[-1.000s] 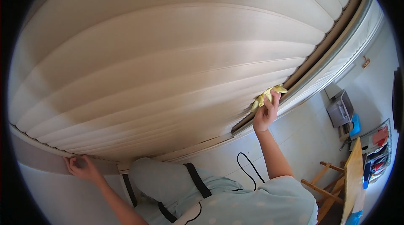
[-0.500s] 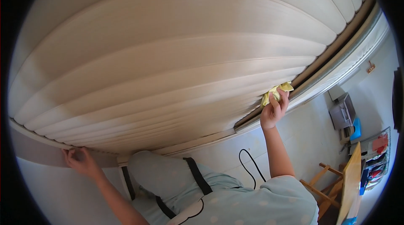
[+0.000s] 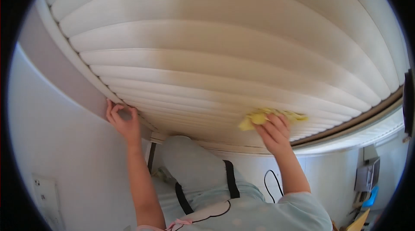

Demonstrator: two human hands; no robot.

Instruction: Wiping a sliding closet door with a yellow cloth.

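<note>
A cream slatted shutter (image 3: 207, 40), ridged with horizontal slats, fills most of the head view. My right hand (image 3: 276, 136) is closed on a crumpled yellow cloth (image 3: 259, 118), which lies against the lower slats right of the middle. Motion smears the cloth slightly. At the shutter's left side, my left hand (image 3: 125, 120) touches the cream frame strip (image 3: 88, 75) with its fingertips. Its fingers are bent but apart, with no loose object in them.
Left of the frame run a lavender band (image 3: 65, 66) and a white wall (image 3: 47, 114) with a white panel (image 3: 46, 200). A dark side channel (image 3: 354, 127) borders the shutter on the right. Below it hangs a black cord loop (image 3: 269, 185). A grey box (image 3: 367, 177) stands far right.
My right hand and the cloth have moved left, away from the right channel onto the slats. My left hand stays at the left frame. The view has turned left.
</note>
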